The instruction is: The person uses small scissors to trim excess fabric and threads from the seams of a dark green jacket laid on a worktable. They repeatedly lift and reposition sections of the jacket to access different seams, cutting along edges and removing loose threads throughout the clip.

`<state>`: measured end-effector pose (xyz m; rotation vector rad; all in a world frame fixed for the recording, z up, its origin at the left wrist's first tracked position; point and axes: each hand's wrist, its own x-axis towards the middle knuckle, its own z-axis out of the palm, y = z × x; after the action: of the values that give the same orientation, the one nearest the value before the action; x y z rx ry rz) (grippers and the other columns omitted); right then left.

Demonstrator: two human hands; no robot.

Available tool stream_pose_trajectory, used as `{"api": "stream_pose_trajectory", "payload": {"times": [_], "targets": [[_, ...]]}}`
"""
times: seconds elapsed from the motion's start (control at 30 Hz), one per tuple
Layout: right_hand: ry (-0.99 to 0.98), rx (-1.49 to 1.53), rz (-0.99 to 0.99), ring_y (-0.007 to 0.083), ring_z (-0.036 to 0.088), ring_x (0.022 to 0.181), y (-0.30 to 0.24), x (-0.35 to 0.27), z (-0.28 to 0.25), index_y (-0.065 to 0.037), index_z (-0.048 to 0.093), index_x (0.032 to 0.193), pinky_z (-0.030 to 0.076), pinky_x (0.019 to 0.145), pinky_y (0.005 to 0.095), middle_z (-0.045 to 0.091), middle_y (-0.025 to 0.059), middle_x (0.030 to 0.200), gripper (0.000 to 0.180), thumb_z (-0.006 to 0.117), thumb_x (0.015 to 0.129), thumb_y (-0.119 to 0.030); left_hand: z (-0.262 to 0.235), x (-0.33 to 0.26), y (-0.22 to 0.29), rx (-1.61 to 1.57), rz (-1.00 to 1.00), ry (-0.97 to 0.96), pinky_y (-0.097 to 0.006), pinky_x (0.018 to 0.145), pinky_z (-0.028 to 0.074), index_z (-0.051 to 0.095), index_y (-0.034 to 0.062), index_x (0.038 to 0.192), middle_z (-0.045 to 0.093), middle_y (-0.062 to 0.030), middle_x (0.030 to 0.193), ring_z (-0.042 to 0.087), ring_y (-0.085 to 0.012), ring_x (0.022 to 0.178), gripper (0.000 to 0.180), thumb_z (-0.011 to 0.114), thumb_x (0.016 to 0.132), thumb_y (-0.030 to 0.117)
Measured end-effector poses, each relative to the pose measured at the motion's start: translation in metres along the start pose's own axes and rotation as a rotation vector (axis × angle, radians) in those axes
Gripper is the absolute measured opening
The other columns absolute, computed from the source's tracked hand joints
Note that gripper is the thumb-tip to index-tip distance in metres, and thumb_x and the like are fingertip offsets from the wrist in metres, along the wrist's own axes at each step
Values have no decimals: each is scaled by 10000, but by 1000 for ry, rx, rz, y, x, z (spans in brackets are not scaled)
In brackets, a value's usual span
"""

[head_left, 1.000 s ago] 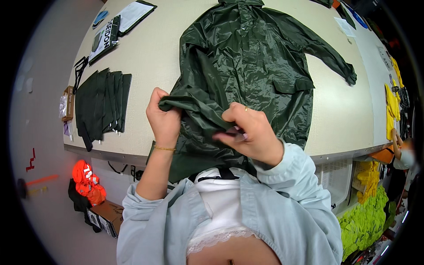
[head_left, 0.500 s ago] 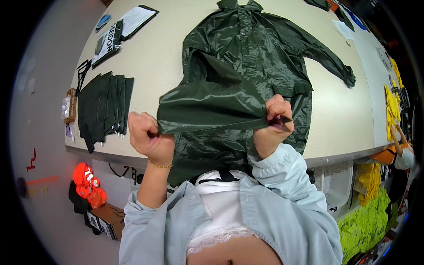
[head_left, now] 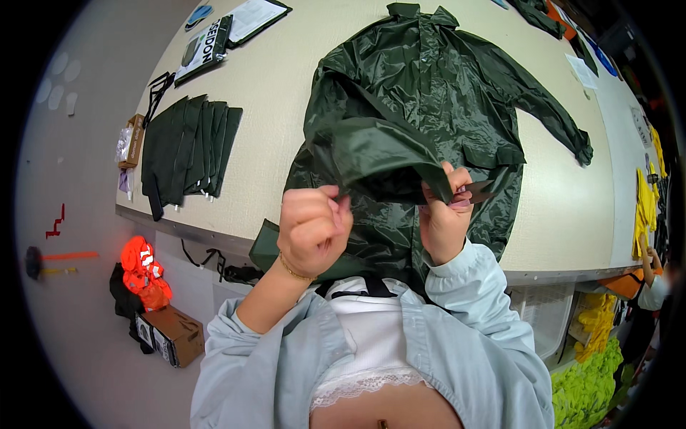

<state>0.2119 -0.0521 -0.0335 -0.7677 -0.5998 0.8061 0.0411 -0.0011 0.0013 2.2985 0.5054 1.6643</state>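
Note:
A shiny dark green raincoat (head_left: 421,93) lies spread on the table, collar at the far side, one sleeve stretched to the right. Its near left part is lifted and bunched between my hands. My right hand (head_left: 446,214) is closed on an edge of this fabric; a dark, flat, pointed piece (head_left: 477,191) sticks out beside its fingers, and I cannot tell if it belongs to the coat. My left hand (head_left: 312,225) is curled in a fist at the lower left edge of the lifted fabric, which is blurred there; what its fingertips pinch is mostly hidden.
Several dark green flat pieces (head_left: 191,150) lie stacked on the left, beside a small cardboard box (head_left: 131,141). Behind them are a packaged item (head_left: 205,51) and a clipboard (head_left: 254,20). An orange garment (head_left: 145,268) sits on a carton (head_left: 171,334) below. Another person's arm (head_left: 652,268) shows far right.
My left hand has moved right, closer to my right hand. The fabric stretched taut between them has gone slack and folded. The view has shifted slightly.

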Motion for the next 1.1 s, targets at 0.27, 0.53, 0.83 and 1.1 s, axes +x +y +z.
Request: {"api": "stream_pose_trajectory", "payload": {"times": [0.27,0.53,0.83,1.1], "targets": [[236,245,419,70,441,560,-12,-11,-28,-164,395,762,318,457,216,543,-38,761,243,498,890,16,9,7,-1,135,242,34,-343,669,565,409,104,786,447,-62,811,469,-189,678,426,586,623,-247],[-135,-299,210,20,359,605,-23,-26,-65,-70,450,977,325,540,150,445,-3,892,567,851,577,-53,11,20,12,222,211,92,-338,650,569,421,106,797,435,-52,817,462,-192,687,421,598,620,-232],[-400,-799,-640,207,610,624,-45,-3,9,-40,592,893,475,461,273,607,107,774,301,709,624,31,26,13,24,234,199,54,-321,626,515,511,104,803,454,-50,840,477,-203,725,385,709,578,-137],[-181,-825,-632,140,582,516,-52,-1,11,-50,578,773,449,412,234,612,79,727,234,690,616,83,27,12,84,-614,-986,-337,-329,888,447,496,-38,1196,563,-128,1112,559,-208,1026,390,464,965,275]]}}
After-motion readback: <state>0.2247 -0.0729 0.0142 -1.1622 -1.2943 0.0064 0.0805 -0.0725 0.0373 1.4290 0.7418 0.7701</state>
